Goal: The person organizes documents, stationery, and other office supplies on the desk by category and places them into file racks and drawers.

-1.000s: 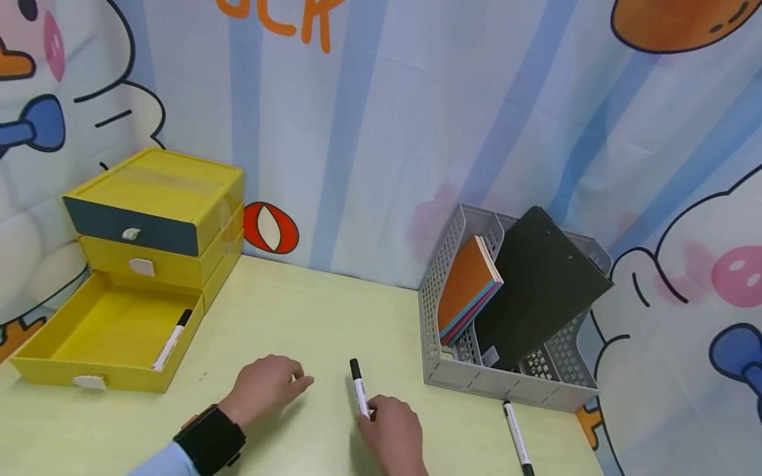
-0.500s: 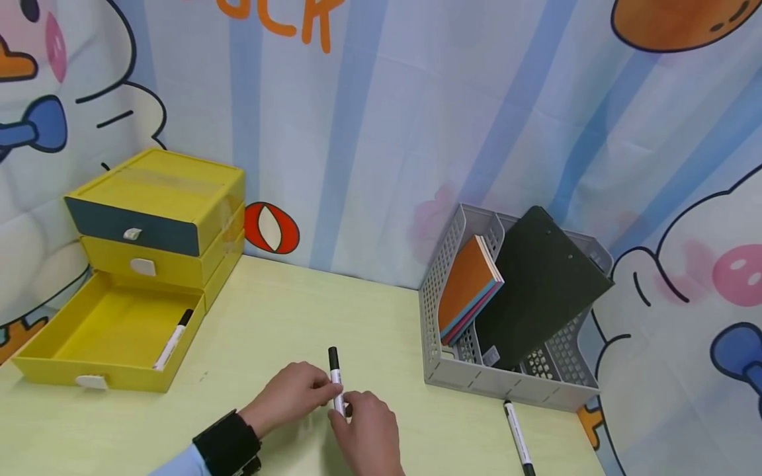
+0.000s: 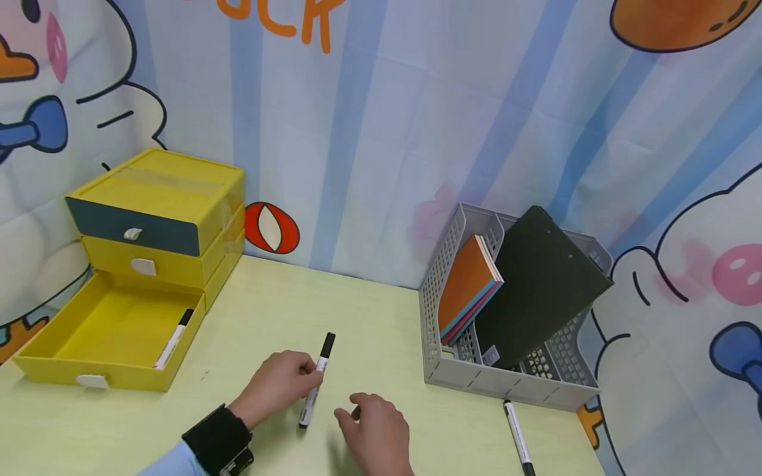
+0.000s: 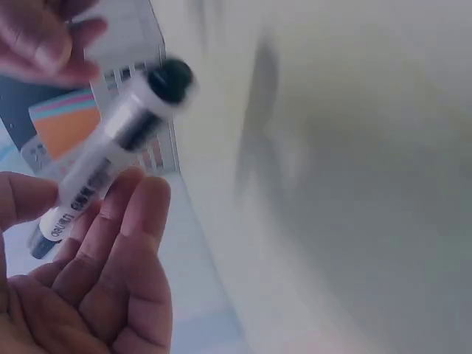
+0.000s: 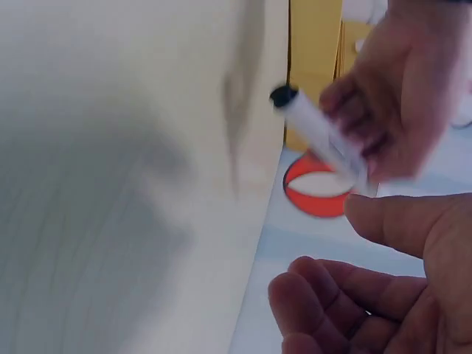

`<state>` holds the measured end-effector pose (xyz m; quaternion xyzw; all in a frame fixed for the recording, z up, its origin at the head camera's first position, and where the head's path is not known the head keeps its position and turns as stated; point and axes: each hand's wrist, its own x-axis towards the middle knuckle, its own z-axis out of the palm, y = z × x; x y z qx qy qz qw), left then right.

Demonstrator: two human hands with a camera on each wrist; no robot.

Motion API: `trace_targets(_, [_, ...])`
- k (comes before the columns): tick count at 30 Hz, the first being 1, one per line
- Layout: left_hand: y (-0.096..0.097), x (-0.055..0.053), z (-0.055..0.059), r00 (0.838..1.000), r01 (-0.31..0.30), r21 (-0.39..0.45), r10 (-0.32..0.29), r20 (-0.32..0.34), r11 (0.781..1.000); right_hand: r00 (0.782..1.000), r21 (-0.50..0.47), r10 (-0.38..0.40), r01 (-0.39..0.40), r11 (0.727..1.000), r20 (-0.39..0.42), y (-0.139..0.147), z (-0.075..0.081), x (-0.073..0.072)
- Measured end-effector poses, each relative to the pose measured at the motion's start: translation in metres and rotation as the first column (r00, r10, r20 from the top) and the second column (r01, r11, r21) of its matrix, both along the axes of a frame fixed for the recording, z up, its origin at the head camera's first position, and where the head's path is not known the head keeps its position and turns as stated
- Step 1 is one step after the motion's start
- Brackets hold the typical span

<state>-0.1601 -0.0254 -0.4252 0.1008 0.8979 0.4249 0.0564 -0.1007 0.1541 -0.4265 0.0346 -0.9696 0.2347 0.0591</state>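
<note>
My left hand [image 3: 280, 385] pinches a white marker [image 3: 315, 383] with black ends between thumb and fingers, tilted above the table. The left wrist view shows the marker [image 4: 99, 162] with printed lettering on its barrel. To the right of it my right hand [image 3: 378, 433] is apart from the marker, its thumb and fingers loosely bent around nothing; the right wrist view shows the same gap between thumb and fingertips [image 5: 291, 295]. A second marker [image 3: 174, 338] lies inside the pulled-out bottom drawer [image 3: 127, 378] of the yellow drawer unit. Another marker [image 3: 519, 437] lies on the table at right.
The yellow drawer unit [image 3: 161, 175] stands at the left, its upper two drawers closed. A grey file organizer [image 3: 506, 391] at the right holds notebooks [image 3: 467, 284] and a black clipboard [image 3: 538, 284]. A patterned curtain [image 3: 381, 132] hangs behind the pale table [image 3: 286, 297].
The marker was in my right hand and has passed to my left. My right hand has let go and drawn away. The marker now tilts more to the right.
</note>
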Motion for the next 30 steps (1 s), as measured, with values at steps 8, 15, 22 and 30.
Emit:
trace_targets(8, [-0.058,-0.011,0.016,0.991,-0.131,-0.21,0.128,-0.027,0.969,0.99,-0.019,-0.117,0.119,0.993,0.079,0.037,-0.003,-0.008])
trace_targets(15, [-0.131,-0.017,0.029,0.964,-0.261,-0.408,0.215,-0.155,0.875,0.943,0.089,-0.303,0.293,0.952,0.136,0.091,-0.008,-0.009])
trace_targets(22, [-0.183,-0.019,0.033,0.938,-0.343,-0.547,0.312,-0.152,0.764,0.9,0.141,-0.409,0.389,0.91,0.151,0.136,-0.009,-0.006])
trace_targets(30, [-0.195,-0.032,0.026,0.934,-0.345,-0.582,0.333,-0.133,0.736,0.878,0.173,-0.449,0.422,0.89,0.165,0.159,-0.014,-0.006])
